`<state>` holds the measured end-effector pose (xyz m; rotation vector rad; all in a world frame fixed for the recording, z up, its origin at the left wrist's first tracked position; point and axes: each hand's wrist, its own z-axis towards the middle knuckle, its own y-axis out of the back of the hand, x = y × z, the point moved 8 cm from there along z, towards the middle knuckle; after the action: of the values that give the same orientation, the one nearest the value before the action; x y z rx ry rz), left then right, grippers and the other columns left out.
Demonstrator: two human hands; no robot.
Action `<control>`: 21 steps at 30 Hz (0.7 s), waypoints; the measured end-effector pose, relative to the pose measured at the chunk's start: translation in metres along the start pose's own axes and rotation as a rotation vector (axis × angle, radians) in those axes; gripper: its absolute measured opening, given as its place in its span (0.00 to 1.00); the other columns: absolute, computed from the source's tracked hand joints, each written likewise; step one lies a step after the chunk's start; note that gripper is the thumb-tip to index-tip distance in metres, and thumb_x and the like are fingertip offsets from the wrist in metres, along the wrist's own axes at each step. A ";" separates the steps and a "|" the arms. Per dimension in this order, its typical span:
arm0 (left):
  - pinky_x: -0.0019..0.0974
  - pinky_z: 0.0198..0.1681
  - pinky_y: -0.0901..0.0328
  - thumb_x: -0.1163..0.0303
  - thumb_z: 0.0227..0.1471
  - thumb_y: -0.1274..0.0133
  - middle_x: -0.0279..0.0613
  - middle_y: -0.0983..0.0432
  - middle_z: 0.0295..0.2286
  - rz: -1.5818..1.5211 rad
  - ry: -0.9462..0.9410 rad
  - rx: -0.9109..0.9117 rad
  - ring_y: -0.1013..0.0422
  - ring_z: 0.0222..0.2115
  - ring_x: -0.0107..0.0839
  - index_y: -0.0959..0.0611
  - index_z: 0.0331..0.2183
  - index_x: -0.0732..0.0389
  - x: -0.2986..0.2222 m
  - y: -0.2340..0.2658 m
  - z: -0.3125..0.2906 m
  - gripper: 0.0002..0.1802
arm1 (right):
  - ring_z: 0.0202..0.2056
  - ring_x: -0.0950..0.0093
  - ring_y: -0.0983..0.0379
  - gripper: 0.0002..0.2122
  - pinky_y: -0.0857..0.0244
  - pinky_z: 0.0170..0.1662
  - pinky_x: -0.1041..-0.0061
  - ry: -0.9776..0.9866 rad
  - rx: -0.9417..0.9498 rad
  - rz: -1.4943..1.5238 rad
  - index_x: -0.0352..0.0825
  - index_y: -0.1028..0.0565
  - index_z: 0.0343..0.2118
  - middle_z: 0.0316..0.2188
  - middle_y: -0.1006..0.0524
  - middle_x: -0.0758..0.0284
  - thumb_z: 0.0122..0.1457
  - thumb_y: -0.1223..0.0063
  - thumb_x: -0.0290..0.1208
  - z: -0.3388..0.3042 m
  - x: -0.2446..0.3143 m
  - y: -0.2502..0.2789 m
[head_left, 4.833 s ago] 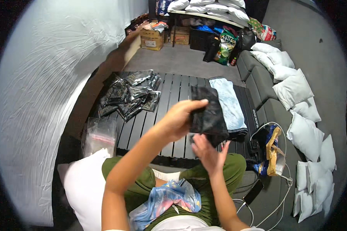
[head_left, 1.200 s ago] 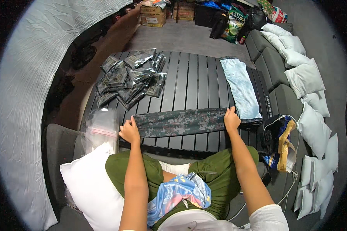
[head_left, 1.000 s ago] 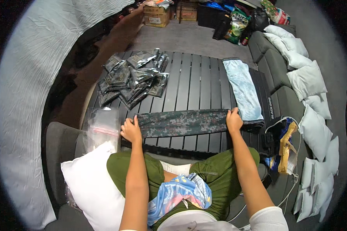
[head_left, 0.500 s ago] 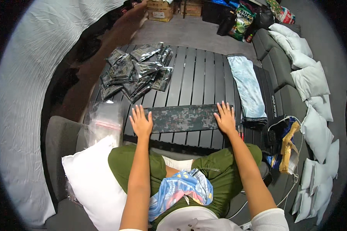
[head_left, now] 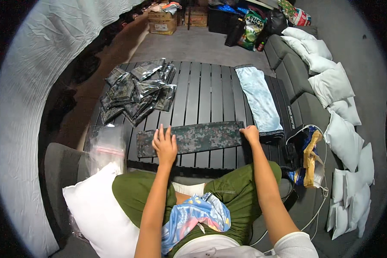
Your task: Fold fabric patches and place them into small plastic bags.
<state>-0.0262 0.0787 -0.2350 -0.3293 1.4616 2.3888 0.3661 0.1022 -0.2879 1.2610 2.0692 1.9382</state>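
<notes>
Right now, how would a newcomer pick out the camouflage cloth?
Find the dark slatted table. Along its near edge, the camouflage cloth lies in a long strip, its right end at the right hand. Its dark pixelated pattern sets it apart from the pale-blue fabric.

Packets [head_left: 135,93]: are glinting, upper left
Pillow [head_left: 101,210]: is glaring white, lower left
Table [head_left: 205,94]: is bowing, centre
Corners: are showing black

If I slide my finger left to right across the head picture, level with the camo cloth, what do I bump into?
White sheet → clear bags → camo cloth → right hand → gold bag → pillows.
</notes>
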 end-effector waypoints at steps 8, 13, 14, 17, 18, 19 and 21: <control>0.46 0.49 0.51 0.63 0.51 0.60 0.46 0.38 0.46 -0.475 0.035 0.113 0.45 0.47 0.44 0.29 0.43 0.58 -0.087 -0.034 -0.007 0.17 | 0.31 0.54 0.30 0.17 0.37 0.35 0.64 0.142 -0.120 0.024 0.29 0.29 0.25 0.24 0.26 0.53 0.39 0.48 0.42 0.006 -0.003 0.006; 0.32 0.49 0.47 0.53 0.54 0.62 0.44 0.32 0.42 -1.172 0.301 0.445 0.38 0.45 0.36 0.29 0.44 0.63 -0.132 -0.084 -0.011 0.25 | 0.28 0.69 0.29 0.13 0.37 0.31 0.72 0.273 0.043 0.274 0.30 0.32 0.25 0.21 0.27 0.62 0.42 0.45 0.35 -0.023 0.045 0.008; 0.31 0.49 0.47 0.51 0.52 0.60 0.42 0.32 0.43 -1.348 0.471 0.521 0.38 0.46 0.33 0.28 0.43 0.62 -0.145 -0.095 -0.014 0.25 | 0.27 0.75 0.29 0.11 0.37 0.29 0.76 0.316 0.083 0.394 0.31 0.32 0.26 0.21 0.27 0.65 0.44 0.44 0.32 -0.029 0.051 0.008; 0.29 0.46 0.46 0.48 0.49 0.56 0.35 0.30 0.37 -1.812 0.965 0.765 0.36 0.43 0.27 0.25 0.38 0.57 -0.183 -0.101 -0.026 0.24 | 0.29 0.81 0.31 0.11 0.37 0.28 0.82 0.463 0.327 0.811 0.33 0.33 0.31 0.24 0.27 0.70 0.46 0.44 0.28 -0.056 0.073 -0.002; 0.28 0.37 0.41 0.50 0.49 0.54 0.33 0.29 0.30 -1.927 0.882 0.730 0.34 0.35 0.25 0.25 0.34 0.56 -0.172 -0.107 -0.017 0.19 | 0.31 0.78 0.30 0.14 0.36 0.30 0.81 0.349 0.566 0.928 0.34 0.34 0.37 0.26 0.27 0.70 0.48 0.46 0.28 -0.081 0.091 -0.016; 0.29 0.27 0.38 0.55 0.49 0.53 0.32 0.30 0.25 -2.029 0.858 0.694 0.33 0.26 0.26 0.25 0.31 0.56 -0.155 -0.113 -0.014 0.15 | 0.34 0.75 0.29 0.19 0.34 0.32 0.79 0.476 0.575 0.861 0.33 0.38 0.44 0.29 0.26 0.65 0.49 0.47 0.28 -0.096 0.109 -0.021; 0.30 0.24 0.35 0.61 0.47 0.49 0.34 0.29 0.21 -2.052 1.116 0.570 0.31 0.22 0.27 0.25 0.28 0.59 -0.130 -0.124 -0.021 0.10 | 0.34 0.72 0.28 0.24 0.33 0.33 0.77 0.412 0.736 0.962 0.33 0.44 0.50 0.33 0.26 0.58 0.50 0.49 0.28 -0.117 0.120 -0.015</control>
<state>0.1419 0.0926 -0.2994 -1.8533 0.8291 0.0254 0.2154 0.0759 -0.2173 2.5783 2.8766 1.8080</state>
